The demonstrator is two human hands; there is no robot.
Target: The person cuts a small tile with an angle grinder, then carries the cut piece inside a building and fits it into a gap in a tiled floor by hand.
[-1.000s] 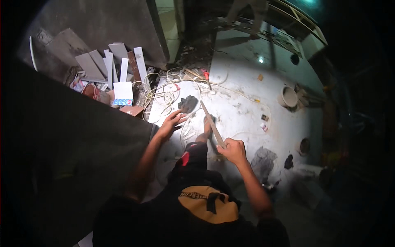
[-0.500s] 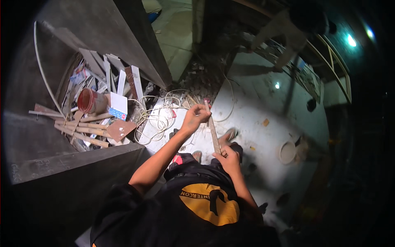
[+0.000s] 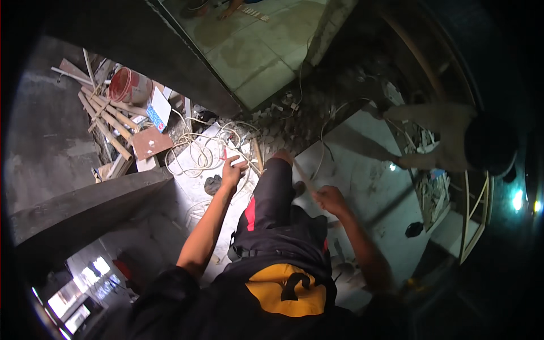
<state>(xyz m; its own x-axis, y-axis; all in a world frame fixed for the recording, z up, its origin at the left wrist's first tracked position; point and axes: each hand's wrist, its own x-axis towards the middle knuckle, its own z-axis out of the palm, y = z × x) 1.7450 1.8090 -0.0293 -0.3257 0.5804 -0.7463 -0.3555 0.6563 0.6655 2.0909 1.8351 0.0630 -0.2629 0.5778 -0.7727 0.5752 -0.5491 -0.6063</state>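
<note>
Several bamboo poles (image 3: 107, 122) and a bucket (image 3: 140, 89) occupy the left. Next comes the coiled cable (image 3: 192, 152), then my left hand (image 3: 232, 173), fingers parted, apparently empty. Beyond my knee (image 3: 281, 157), the narrow strip (image 3: 305, 177) is already picked up and not set down; my right hand (image 3: 330, 199) grips its near end. Pose: left forearm (image 3: 208, 232) slants forward and inward; right forearm (image 3: 362, 243) mirrors it from the opposite side.
</note>
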